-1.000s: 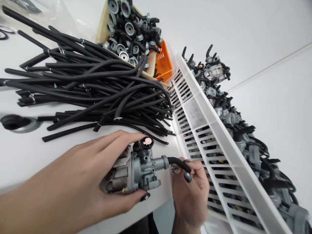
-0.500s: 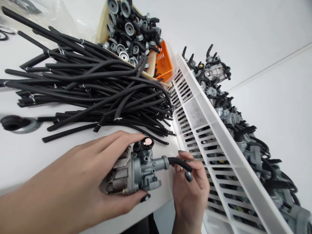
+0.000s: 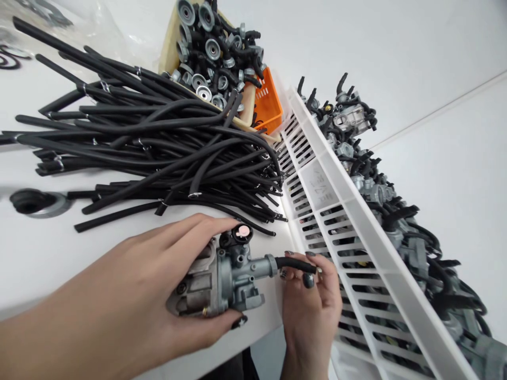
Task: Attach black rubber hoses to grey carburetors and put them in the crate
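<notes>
My left hand [image 3: 170, 279] is wrapped round a grey metal carburetor [image 3: 222, 279], thumb below and fingers above. The carburetor lies on its side, with a round black part and a pink disc at its top. From its capped right end a short black rubber tube [image 3: 297, 264] points right. My right hand [image 3: 311, 301] is closed loosely round the tube's free end, with the thumb in front and the fingertips behind it.
Many black hoses [image 3: 158, 142] lie piled on the white table [image 3: 35, 264]. A white slotted crate [image 3: 317, 184] full of carburetors stands on the right. Behind are a cream bin [image 3: 168, 47] of capped tubes and an orange basket [image 3: 271, 103]. A black-and-grey cap [image 3: 43, 203] lies left.
The tube's free end has shifted slightly right and straightened, and my right hand's fingers have moved a little along it. The whole view has shifted slightly.
</notes>
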A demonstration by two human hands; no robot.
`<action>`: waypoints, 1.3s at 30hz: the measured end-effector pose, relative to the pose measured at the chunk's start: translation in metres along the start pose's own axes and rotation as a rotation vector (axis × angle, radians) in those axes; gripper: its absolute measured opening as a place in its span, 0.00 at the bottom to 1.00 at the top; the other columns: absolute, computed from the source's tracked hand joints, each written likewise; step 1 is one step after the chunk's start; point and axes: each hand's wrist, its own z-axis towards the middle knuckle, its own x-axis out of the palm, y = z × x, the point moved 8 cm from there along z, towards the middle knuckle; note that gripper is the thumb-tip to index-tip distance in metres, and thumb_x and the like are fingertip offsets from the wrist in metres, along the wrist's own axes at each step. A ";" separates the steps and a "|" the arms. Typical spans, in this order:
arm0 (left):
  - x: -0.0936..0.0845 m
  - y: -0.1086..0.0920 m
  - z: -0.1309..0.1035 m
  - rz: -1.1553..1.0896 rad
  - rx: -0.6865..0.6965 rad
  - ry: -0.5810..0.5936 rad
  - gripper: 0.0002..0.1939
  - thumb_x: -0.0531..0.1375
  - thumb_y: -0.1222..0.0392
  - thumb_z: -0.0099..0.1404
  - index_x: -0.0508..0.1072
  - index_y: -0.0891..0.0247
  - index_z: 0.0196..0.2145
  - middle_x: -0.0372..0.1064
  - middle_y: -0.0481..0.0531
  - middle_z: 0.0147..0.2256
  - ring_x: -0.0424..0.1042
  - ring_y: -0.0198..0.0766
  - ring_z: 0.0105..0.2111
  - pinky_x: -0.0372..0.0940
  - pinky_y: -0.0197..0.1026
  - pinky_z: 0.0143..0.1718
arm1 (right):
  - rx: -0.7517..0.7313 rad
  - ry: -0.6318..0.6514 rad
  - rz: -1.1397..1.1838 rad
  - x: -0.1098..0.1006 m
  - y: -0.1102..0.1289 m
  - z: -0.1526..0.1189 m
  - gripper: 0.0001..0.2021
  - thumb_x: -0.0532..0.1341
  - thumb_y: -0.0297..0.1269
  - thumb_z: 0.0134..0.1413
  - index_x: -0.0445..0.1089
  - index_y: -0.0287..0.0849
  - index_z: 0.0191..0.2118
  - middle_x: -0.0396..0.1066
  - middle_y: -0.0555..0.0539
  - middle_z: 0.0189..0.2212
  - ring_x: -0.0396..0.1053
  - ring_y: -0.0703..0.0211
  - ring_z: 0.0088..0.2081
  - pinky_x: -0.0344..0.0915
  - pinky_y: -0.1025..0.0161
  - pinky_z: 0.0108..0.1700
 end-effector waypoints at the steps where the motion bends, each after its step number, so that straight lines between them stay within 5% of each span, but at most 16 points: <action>1: 0.000 0.000 0.000 0.003 -0.006 0.003 0.30 0.63 0.50 0.57 0.56 0.45 0.55 0.70 0.43 0.47 0.75 0.42 0.42 0.68 0.43 0.40 | 0.007 -0.011 -0.015 -0.002 -0.002 -0.001 0.09 0.64 0.32 0.59 0.72 0.50 0.45 0.79 0.49 0.35 0.74 0.63 0.28 0.72 0.62 0.34; 9: -0.001 -0.001 -0.001 0.023 0.015 -0.008 0.29 0.62 0.49 0.59 0.56 0.47 0.55 0.70 0.43 0.49 0.76 0.41 0.44 0.70 0.43 0.41 | 0.061 -0.086 -0.109 -0.006 -0.005 -0.003 0.12 0.64 0.38 0.60 0.66 0.49 0.48 0.78 0.49 0.33 0.71 0.64 0.24 0.71 0.61 0.33; 20: 0.000 -0.010 -0.004 0.084 0.137 -0.035 0.34 0.64 0.55 0.53 0.55 0.45 0.55 0.72 0.43 0.49 0.75 0.42 0.46 0.69 0.42 0.47 | 0.012 -0.151 -0.117 -0.003 0.002 -0.004 0.10 0.67 0.38 0.58 0.63 0.48 0.36 0.70 0.57 0.27 0.68 0.69 0.24 0.66 0.73 0.27; 39: -0.003 0.002 -0.002 0.009 0.058 -0.058 0.36 0.67 0.51 0.52 0.58 0.45 0.56 0.72 0.42 0.50 0.76 0.41 0.46 0.72 0.38 0.45 | 0.027 0.010 -0.183 0.001 -0.005 0.001 0.10 0.67 0.33 0.55 0.74 0.45 0.43 0.78 0.47 0.33 0.78 0.59 0.34 0.73 0.66 0.37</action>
